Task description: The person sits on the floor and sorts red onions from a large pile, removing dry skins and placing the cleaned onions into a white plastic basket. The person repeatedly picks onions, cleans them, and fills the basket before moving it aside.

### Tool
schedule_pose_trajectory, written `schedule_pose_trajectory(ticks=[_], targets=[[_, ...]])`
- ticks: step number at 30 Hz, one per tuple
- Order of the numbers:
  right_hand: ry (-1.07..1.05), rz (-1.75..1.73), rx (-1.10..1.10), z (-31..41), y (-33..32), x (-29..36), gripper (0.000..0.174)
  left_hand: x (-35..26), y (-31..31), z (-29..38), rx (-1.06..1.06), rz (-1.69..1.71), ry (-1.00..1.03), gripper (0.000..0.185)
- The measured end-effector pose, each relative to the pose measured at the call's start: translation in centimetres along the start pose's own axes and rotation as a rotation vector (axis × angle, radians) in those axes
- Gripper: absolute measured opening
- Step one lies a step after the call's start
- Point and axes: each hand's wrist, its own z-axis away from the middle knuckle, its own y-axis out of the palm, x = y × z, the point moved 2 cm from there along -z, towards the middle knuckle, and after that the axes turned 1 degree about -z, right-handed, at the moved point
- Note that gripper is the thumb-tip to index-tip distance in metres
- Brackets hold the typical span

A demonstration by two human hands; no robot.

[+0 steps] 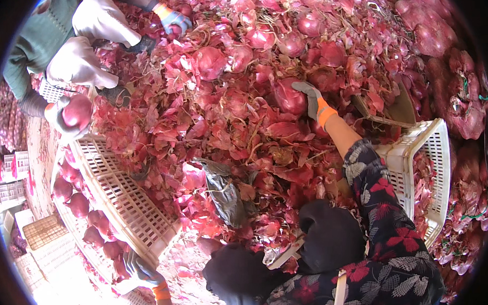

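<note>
My right hand [312, 99], in a grey and orange glove, has its fingers on the right side of a large red onion [289, 96] lying in the heap of onions and loose skins. My left hand [141, 269], in a grey-blue glove with an orange cuff, is at the near end of a white plastic crate [124, 197], beside the red onions [78, 205] inside it. Whether the left fingers hold an onion or the crate's rim cannot be told. Loose onion skins [227, 133] spread between my hands, with a crumpled dark plastic bag [225, 193] on them.
At the upper left a co-worker's gloved hands each hold an onion, one [76, 112] above the crate. A second white crate [405, 159] with skins stands at right, near a brown scoop-like piece [399, 106]. Filled mesh sacks [464, 100] line the right edge; stacked crates [49, 244] stand left.
</note>
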Motion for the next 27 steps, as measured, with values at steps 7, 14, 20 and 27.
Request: schedule_pose_trajectory(ticks=[7,14,20,27], targets=[[0.142,-0.739,0.337,5.1,4.1,3.0,0.033,-0.9,-0.5,-0.5,0.015,0.020,-0.053,0.040],[-0.185,0.124,0.010,3.1,5.2,2.4,0.078,-0.3,0.0,-0.2,-0.015,0.012,-0.061,0.038],[-0.197,1.364,0.299,3.6,5.7,3.4,0.070,1.3,0.0,0.6,0.013,0.004,-0.052,0.038],[-0.403,1.379,-0.603,-8.5,0.3,17.3,0.086,0.4,1.1,-0.5,0.031,-0.005,-0.075,0.035]])
